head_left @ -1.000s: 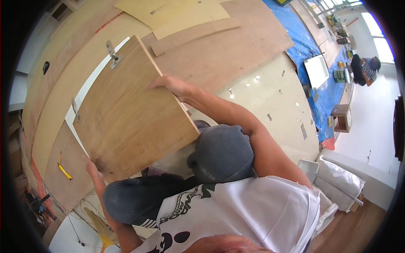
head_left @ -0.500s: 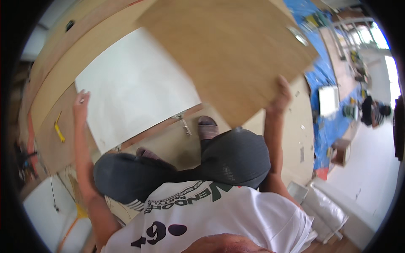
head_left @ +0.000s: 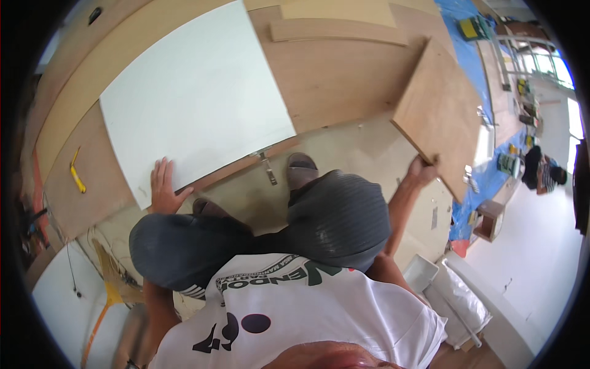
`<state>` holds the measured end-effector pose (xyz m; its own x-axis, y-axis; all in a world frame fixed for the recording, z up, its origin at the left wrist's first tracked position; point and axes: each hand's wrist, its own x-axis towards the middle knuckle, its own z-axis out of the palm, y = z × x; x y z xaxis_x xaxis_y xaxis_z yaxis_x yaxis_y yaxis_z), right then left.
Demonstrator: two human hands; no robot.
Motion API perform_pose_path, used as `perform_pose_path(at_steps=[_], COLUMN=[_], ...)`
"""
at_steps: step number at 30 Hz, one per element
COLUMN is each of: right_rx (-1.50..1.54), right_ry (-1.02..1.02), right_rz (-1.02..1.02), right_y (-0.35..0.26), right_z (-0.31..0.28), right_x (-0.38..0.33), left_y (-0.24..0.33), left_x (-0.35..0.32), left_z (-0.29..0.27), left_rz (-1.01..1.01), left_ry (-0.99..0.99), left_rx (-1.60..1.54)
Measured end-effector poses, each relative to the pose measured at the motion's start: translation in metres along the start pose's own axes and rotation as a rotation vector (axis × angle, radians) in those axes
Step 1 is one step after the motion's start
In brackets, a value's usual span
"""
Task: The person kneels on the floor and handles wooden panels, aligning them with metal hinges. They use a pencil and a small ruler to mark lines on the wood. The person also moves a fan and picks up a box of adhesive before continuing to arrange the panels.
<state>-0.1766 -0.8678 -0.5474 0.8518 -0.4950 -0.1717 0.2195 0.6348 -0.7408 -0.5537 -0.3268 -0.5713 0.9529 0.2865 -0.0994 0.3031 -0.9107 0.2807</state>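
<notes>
A white door panel [head_left: 200, 98] lies flat on a plywood surface, with a metal hinge [head_left: 268, 169] sticking out from its near edge. My left hand [head_left: 165, 187] rests on its near-left corner, fingers spread and holding nothing. Out to the right, my right hand [head_left: 423, 173] is closed on the near edge of a brown wooden door panel [head_left: 439, 114]. That panel is tilted, and metal hinges [head_left: 471, 178] show along its right edge. Whether its far corner touches the plywood, I cannot tell.
A yellow cutter knife [head_left: 78, 178] lies left of the white panel. Wood strips [head_left: 335, 31] lie at the far side of the plywood [head_left: 332, 77]. Blue sheeting [head_left: 458, 21] runs along the right, with tubs and a wooden box [head_left: 489, 220]. Another person [head_left: 544, 172] is at the far right.
The brown door panel has swung right, away from above the white one, uncovering the plywood and strips. My left hand has moved from the white panel's left edge to its near corner.
</notes>
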Motion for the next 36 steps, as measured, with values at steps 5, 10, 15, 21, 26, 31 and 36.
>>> perform_pose_path(at_steps=[5,10,15,21,26,31,36], right_rx=[0.064,-0.268,-0.554,-1.361,-1.362,-1.572,-1.488], right_ry=[0.061,-0.016,-0.636,-1.172,-1.201,-1.297,-1.28], right_rz=[0.279,0.673,0.975,0.609,0.496,0.362,0.376], right_y=[0.095,0.137,0.133,0.138,0.199,0.22,0.227], right_z=[-0.018,-0.026,0.056,0.13,0.131,0.117,0.113], right_x=[-0.025,-0.042,-0.039,-0.096,-0.155,-0.163,-0.154], left_y=[-0.003,-0.006,-0.009,-0.012,-0.01,-0.013,-0.009], left_x=[-0.01,0.002,-0.004,-0.009,-0.006,-0.017,-0.023], left_z=[-0.001,-0.012,-0.005,0.006,0.009,0.012,0.021], left_rz=[0.033,-0.005,-0.064,-0.072,-0.101,-0.122,-0.165], left_ry=[-0.019,-0.089,-0.122,-0.075,-0.045,0.039,0.097], left_rx=[0.028,0.049,0.046,0.069,0.041,-0.013,-0.007])
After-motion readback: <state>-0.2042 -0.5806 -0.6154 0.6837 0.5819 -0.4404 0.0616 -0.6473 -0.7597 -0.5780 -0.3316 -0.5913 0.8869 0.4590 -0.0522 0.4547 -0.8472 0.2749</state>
